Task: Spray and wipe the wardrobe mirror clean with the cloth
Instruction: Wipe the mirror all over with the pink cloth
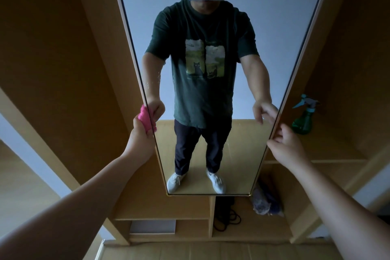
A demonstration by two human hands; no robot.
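Note:
A tall wardrobe mirror (242, 139) in a thin gold frame fills the middle of the view and reflects a person standing. My left hand (140, 134) grips a bunched pink cloth (145, 119) against the mirror's left edge. Some droplets or streaks show on the glass just above the cloth. My right hand (285, 141) is at the mirror's right edge with fingers curled around the frame. A green spray bottle (302, 121) with a teal trigger stands on a wardrobe shelf to the right, apart from both hands.
Wooden wardrobe panels (63, 59) flank the mirror on both sides. Below the mirror are open compartments with a black cable (226, 216) and bundled blue-purple fabric (267, 200). A white wall shows at the lower left and right.

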